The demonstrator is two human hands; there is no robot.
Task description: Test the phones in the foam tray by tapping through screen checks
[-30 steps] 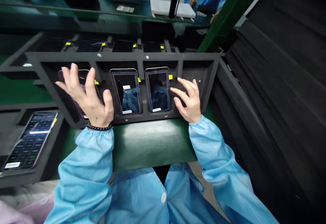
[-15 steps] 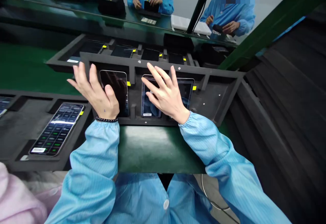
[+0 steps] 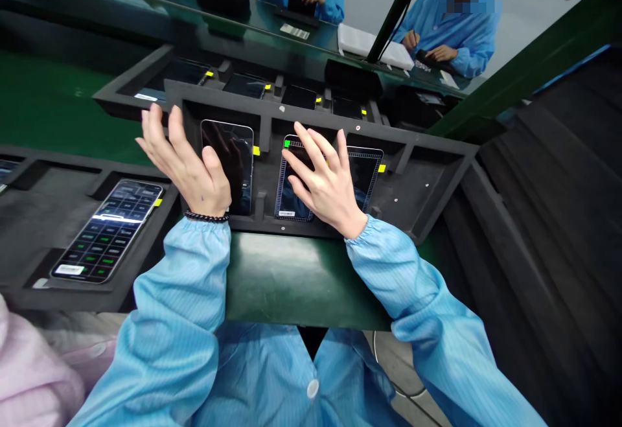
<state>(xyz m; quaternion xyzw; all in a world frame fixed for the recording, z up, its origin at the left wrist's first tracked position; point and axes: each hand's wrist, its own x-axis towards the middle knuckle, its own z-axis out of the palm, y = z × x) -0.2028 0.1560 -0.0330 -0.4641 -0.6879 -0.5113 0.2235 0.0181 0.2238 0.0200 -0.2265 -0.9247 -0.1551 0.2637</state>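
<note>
The middle phone (image 3: pixel 287 195) sits in the black tray (image 3: pixel 413 138), under and left of the right hand (image 3: pixel 324 186), the nearer one, its long axis running away from the person. That hand is spread, grasping nothing; I can't tell whether it touches glass. It covers much of the right phone (image 3: pixel 368 175). The left hand (image 3: pixel 197 177), also unclenched, overlaps the left phone's (image 3: pixel 238 168) edge.

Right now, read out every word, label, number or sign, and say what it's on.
No text is legible.
Too small: white label and screen grid on lower-left smartphone.
Too small: white sticker on smartphone with green square.
Blurred: white tag in rear tray.
Too small: pale card on far bench.
</note>
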